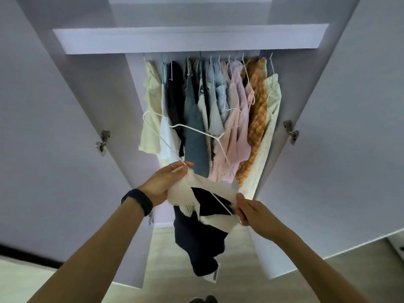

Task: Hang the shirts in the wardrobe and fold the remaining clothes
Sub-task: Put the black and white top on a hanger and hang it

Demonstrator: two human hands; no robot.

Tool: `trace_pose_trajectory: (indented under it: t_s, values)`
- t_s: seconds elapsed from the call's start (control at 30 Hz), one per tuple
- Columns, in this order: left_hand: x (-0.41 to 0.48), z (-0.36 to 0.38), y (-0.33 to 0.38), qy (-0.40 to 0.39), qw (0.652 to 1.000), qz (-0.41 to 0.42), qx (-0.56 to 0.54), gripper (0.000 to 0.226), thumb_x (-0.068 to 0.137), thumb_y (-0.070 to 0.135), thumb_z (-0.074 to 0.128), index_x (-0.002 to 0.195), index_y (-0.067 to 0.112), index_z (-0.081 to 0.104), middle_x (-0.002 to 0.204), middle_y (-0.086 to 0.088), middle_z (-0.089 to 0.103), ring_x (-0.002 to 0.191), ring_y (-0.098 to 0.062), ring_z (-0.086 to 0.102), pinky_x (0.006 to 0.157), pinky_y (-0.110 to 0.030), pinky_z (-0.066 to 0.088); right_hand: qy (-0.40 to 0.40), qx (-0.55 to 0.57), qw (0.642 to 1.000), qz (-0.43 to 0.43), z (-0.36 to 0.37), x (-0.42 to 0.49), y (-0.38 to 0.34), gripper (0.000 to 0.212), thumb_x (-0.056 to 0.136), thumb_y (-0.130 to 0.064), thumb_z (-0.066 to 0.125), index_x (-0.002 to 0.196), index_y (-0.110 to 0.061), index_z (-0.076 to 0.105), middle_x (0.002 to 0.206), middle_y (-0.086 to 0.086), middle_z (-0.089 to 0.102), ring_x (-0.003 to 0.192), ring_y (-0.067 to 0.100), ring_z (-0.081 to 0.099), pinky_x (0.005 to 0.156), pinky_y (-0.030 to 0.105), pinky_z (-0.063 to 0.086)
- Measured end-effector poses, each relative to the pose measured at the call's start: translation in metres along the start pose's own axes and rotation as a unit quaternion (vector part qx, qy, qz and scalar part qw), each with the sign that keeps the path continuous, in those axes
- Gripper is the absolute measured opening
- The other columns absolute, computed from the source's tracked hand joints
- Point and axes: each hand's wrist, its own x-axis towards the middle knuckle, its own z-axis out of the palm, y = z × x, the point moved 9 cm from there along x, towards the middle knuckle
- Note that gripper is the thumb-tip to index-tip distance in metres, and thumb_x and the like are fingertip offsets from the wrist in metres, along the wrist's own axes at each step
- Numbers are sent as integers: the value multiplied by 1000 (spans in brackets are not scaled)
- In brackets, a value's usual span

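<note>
A pale wood-look floor [240,270] lies below. A dark baseboard strip [28,258] runs along its lower left edge. Two dark toe tips [203,299] show at the bottom centre. A black band [137,201] wraps one wrist. Part of something white [396,246] shows at the far right edge.

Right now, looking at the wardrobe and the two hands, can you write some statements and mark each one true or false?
1. The wardrobe stands open. True.
2. The navy and white shirt hangs inside among the other clothes. False: the left hand and the right hand hold it in front.
3. The left hand grips the white hanger. True.
4. The left wrist wears a dark band. True.
5. No clothes hang inside. False: many do, one an orange checked garment.
</note>
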Motion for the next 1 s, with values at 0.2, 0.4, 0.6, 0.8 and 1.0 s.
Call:
trace_pose_trajectory:
  t_s: [0.2, 0.4, 0.6, 0.8, 1.0]
  values:
    - [-7, 15, 18, 10, 996, 31, 86, 13, 102, 25, 55, 103, 17, 65, 91, 3, 70, 80, -12, 68, 81, -31, 58, -7, 11, 1000, 8, -22, 6, 7, 48, 103, -53, 40, 87, -17, 66, 67, -9, 62, 69, 10, 54, 68, 18, 41]
    - [-12, 15, 39, 39, 976, 60, 208, 21, 103, 29, 54, 105, 15, 69, 88, 14, 67, 72, 4, 64, 64, -13, 52, 22, 254, 967, 2, -51, 50, -65, 41, 97, -40, 61, 124, -8, 62, 98, 11, 75, 95, 31, 72, 94, 41, 54]
    - [-16, 16, 67, 92, 954, 132, 251, 23, 102, 35, 55, 112, 18, 68, 102, 13, 69, 86, 2, 66, 73, -13, 53, 156, 363, 918, 0, -86, 69, -117, 30, 102, -41, 52, 83, -19, 61, 50, -9, 43, 46, 8, 33, 43, 19, 28]
    - [-26, 2, 108, 129, 951, 183, 212, 26, 98, 42, 59, 97, 18, 69, 80, 10, 69, 71, -6, 64, 63, -17, 50, 275, 539, 795, -37, -110, 59, -113, 33, 94, -31, 67, 65, -21, 56, 47, -7, 36, 36, 8, 22, 39, 22, 16]
    - [-43, 5, 172, 132, 943, 257, 164, 22, 98, 36, 61, 101, 18, 73, 82, 12, 69, 77, -6, 62, 75, -23, 49, 333, 442, 828, -93, -111, 66, -142, 43, 96, -38, 64, 60, -20, 50, 48, -10, 45, 44, 9, 35, 46, 23, 30]
